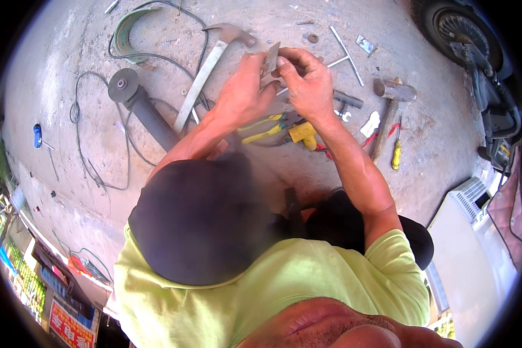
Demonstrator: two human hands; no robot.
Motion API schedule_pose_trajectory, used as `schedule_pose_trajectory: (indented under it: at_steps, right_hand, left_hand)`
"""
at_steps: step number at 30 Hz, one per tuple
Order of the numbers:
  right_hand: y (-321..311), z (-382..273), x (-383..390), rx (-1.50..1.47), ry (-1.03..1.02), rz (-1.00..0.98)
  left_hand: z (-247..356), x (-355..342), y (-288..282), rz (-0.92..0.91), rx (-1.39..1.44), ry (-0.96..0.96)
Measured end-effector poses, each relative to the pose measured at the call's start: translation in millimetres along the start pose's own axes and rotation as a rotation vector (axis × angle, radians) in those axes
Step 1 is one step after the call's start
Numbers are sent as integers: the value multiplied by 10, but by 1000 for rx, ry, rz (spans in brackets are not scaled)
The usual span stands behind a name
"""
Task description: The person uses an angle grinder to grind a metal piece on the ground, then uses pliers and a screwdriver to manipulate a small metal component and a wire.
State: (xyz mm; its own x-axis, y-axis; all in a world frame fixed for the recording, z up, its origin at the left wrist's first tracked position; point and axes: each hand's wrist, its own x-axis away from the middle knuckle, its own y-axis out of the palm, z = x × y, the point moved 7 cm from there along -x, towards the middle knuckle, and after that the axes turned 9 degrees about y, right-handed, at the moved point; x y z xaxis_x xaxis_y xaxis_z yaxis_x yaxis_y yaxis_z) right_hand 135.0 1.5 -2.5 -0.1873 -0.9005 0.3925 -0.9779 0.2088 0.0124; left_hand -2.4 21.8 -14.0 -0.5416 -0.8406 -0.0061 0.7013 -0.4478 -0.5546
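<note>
A small flat grey metal piece (272, 57) stands up between my two hands, above the concrete floor. My left hand (246, 87) is closed, its fingers along the piece's left side. From the other side my right hand (308, 84) pinches it with thumb and curled fingers. Just left of my left hand lies a claw hammer (200, 80) with a long pale handle. Below the hands are yellow-handled pliers (263, 129) and a yellow tool part (303, 134), partly hidden by my right forearm. A T-handle wrench (345, 57) lies beyond my right hand.
An angle grinder (148, 116) and its looping cable (78, 130) lie left, near a curved green band (124, 36). At right are a heavy hammer (393, 91), a yellow screwdriver (397, 153) and a motorcycle wheel (459, 28). A white panel (467, 243) stands lower right.
</note>
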Motion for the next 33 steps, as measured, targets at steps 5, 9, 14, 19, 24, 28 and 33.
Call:
schedule_pose_trajectory:
  at_steps: [5,9,14,19,24,28,33]
  right_hand:
    - [141,144,138,127,-13,-99]
    - [95,228,169,178,-91,95]
    - [-113,586,61,-71,-3,228]
    - [-189,669,-46,-44,174,123]
    - [-138,826,-158,-306,400,-54]
    - [-101,771,-147,-641,498,-39]
    - [-378,712,-268,-624,489,-7]
  left_hand:
    - [-86,-25,66,-61,-155,-43]
    - [-79,31,190,-158,-152,-108]
    - [-22,93,361,-187,82,-93]
    - [14,86,304,-124,243,-92]
    - [-148,51,204,-87,426,-190]
    - [-233,43,75,12,489,-205]
    - [-532,95,-83,156,509,-260]
